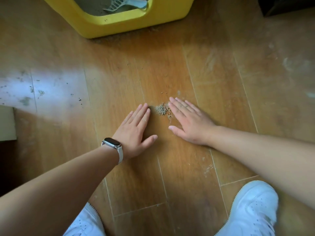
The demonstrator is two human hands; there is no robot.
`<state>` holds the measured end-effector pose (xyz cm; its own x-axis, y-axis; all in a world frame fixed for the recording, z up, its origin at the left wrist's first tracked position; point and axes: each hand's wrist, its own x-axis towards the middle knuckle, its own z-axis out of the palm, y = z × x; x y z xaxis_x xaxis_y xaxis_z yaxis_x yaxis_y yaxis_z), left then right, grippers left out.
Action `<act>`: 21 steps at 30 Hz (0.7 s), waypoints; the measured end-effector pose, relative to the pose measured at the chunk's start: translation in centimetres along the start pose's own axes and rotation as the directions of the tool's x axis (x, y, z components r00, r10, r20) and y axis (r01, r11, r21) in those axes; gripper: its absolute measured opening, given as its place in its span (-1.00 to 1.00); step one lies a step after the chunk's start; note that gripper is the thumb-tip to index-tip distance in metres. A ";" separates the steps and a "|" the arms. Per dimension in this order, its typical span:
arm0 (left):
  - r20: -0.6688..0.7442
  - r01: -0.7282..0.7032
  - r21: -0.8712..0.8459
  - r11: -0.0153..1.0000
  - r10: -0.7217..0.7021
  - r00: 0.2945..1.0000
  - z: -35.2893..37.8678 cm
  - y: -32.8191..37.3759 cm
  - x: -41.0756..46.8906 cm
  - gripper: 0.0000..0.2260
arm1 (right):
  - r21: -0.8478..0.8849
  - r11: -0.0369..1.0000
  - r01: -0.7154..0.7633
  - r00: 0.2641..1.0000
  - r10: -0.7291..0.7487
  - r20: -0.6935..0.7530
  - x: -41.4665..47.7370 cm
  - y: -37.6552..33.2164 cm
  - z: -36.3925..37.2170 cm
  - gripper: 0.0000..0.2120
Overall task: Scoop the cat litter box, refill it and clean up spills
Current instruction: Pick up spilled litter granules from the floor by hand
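Well, the left hand (136, 132) and right hand (187, 121) lie flat and open on the floor (179, 167), either side of the small litter pile (162, 110) mid-frame; its light, rolly beads likely need cupping, not pinching.

The yellow litter box (127, 23) ran off the far edge, its scoop (117, 5) partly cut off too. Both white shoes (252, 210) were cropped at the near edge.

Bare forearms, white-strapped wrist band (113, 147), white perforated sneakers (252, 212)
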<state>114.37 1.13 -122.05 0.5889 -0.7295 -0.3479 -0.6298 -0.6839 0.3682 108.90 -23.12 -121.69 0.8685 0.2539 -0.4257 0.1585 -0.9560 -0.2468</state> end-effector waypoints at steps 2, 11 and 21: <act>0.012 0.052 0.013 0.999 -0.052 0.999 0.1 0.0 -0.6 -0.21 | -0.020 0.997 -0.073 0.997 0.073 0.016 -0.6 0.0 0.5 -0.19; 0.032 -0.007 0.093 0.996 0.005 0.999 1.0 3.0 0.7 -0.22 | -0.023 0.997 -0.070 0.998 0.070 -0.002 -0.2 -2.7 1.0 -0.21; -0.173 0.231 -0.651 0.723 -0.438 0.882 -3.1 3.1 1.4 -0.60 | 0.181 0.972 -0.152 0.953 0.193 -0.235 0.5 -0.4 -1.2 -0.53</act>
<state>114.82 -2.02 -118.70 0.8832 -0.3441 -0.3186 0.0107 -0.6644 0.7473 109.83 -22.76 -120.72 0.9682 0.0234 -0.2490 -0.0628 -0.9410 -0.3326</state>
